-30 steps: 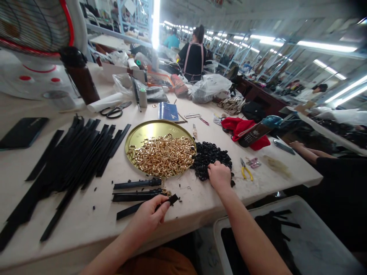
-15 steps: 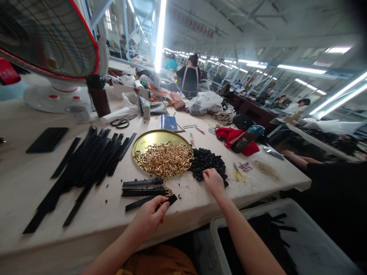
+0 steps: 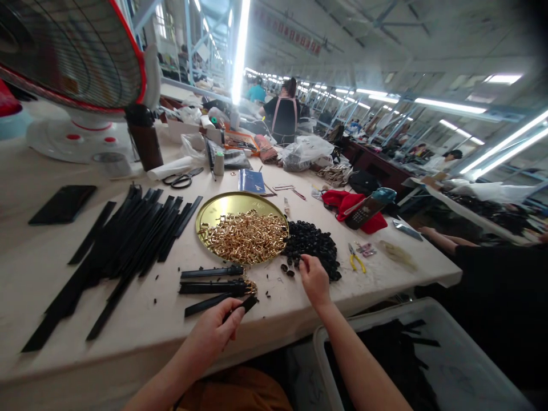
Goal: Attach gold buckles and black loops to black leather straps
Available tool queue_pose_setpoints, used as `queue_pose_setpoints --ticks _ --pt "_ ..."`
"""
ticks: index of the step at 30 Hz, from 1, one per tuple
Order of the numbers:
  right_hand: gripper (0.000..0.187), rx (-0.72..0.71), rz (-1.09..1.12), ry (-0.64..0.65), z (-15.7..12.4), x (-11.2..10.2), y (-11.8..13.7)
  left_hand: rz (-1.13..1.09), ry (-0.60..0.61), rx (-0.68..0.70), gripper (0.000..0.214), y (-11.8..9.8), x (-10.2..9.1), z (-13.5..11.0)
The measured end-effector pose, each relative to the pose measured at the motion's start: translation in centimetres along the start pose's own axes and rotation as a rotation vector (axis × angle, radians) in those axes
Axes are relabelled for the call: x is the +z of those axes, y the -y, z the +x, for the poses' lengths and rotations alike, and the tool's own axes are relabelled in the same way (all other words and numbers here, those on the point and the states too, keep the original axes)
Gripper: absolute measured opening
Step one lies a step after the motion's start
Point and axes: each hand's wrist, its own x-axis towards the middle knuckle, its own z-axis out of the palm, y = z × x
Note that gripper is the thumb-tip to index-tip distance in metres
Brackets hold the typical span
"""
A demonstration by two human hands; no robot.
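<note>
Strap (image 3: 222,301) end is pinched in the left hand (image 3: 214,334) at the surface (image 3: 141,325) edge; right hand (image 3: 314,279) fingers close on black rings (image 3: 312,245) beside the gold tray (image 3: 214,208).

arms: bare, no sleeves | wrists: unadorned | lap: orange-brown garment (image 3: 235,397)

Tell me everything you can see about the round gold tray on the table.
The round gold metal tray is shallow with a low rim and a shiny, reflective surface. It lies flat on the pale worktable, between the spread of black straps and the pile of small black rings, which lies against its right edge. A heap of small gold metal fittings fills its near half; the far half is bare. Neither hand touches it; the right hand is at the black rings beside it.
</note>
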Motion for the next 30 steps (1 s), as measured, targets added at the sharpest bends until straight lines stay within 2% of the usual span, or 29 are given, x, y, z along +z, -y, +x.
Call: queue_pose_setpoints --ticks 3,7,11,13,15,18,20,22,25,28,30 --pt "0.024 0.112 0.004 -0.015 2.4 -0.2 -1.5 0.001 0.007 -0.009 0.04 -0.1 0.1 0.5" --pt "0.009 0.194 0.082 0.012 5.0 0.2 -2.0 0.012 0.025 -0.017 0.039 -0.2 0.3 0.9" --pt "0.018 0.225 0.269 0.003 5.1 -0.9 -1.6 0.028 0.018 -0.023 0.037 -0.5 -0.1 1.1" --pt "0.03 0.225 0.39 0.037 3.8 -1.9 -0.8 0.041 0.01 -0.006 0.034 -1.2 -0.2 1.1" --pt "0.039 0.239 0.595 0.126 1.6 -2.9 0.6 0.051 0.003 0.046 0.032 -2.4 0.1 1.3" --pt "0.036 0.35 1.155 0.339 -2.2 -3.7 4.0 0.041 -0.01 0.148 0.03 -4.4 1.0 1.6" --pt "0.03 0.418 1.426 0.429 -4.3 -4.1 6.2 0.058 -0.035 0.208 0.029 -5.3 1.6 1.6" --pt "0.028 0.425 1.49 0.412 -5.8 -4.3 7.7 0.122 -0.066 0.246 0.028 -5.7 2.1 1.4" --pt "0.027 0.371 1.409 0.287 -7.6 -4.9 8.8 0.259 -0.064 0.255 0.029 -5.8 2.5 0.0" --pt "0.026 0.306 1.356 0.189 -9.4 -5.8 8.8 0.387 0.028 0.221 0.031 -5.5 2.7 -1.6" --pt "0.024 0.262 1.358 0.152 -10.3 -6.4 8.4 0.448 0.089 0.2 0.032 -5.1 2.7 -1.6"
